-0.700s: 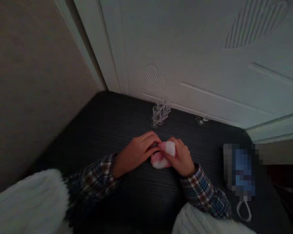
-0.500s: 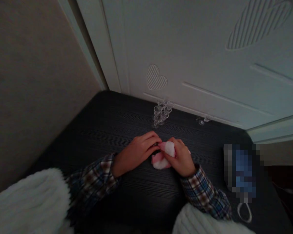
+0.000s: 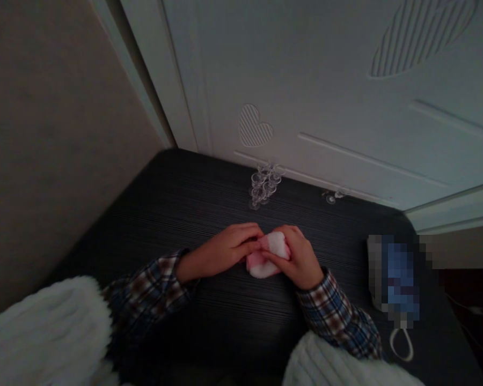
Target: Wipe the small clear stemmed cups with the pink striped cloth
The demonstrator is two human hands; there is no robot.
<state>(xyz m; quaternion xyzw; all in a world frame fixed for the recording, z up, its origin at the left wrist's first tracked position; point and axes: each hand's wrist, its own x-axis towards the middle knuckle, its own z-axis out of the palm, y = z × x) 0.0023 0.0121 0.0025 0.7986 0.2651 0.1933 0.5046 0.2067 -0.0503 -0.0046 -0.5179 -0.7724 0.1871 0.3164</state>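
Observation:
My right hand (image 3: 300, 257) is wrapped round a fluffy pink-and-white cloth (image 3: 277, 244), thumb across its front. The cloth is bunched up, and a lower fold of it hangs towards the table. From the left, my left hand (image 3: 229, 249) meets the cloth, its fingers and thumb pinched together at the cloth's left end. What lies between those left fingertips is hidden by the fingers and the cloth. Beyond both hands, a cluster of several small clear stemmed glasses (image 3: 264, 185) stands on the dark table.
Farther right, a few more small clear pieces (image 3: 332, 198) lie by the white panel (image 3: 326, 80) with heart reliefs. A blurred-out blue-and-grey item (image 3: 396, 279) with a white loop strap (image 3: 402, 344) rests at the right of the dark table (image 3: 165, 203). A wall (image 3: 56, 134) borders the left.
My left fingers have closed in against the cloth, covering the dark gap seen between them earlier. The left hand sits slightly lower; the right keeps its hold on the cloth.

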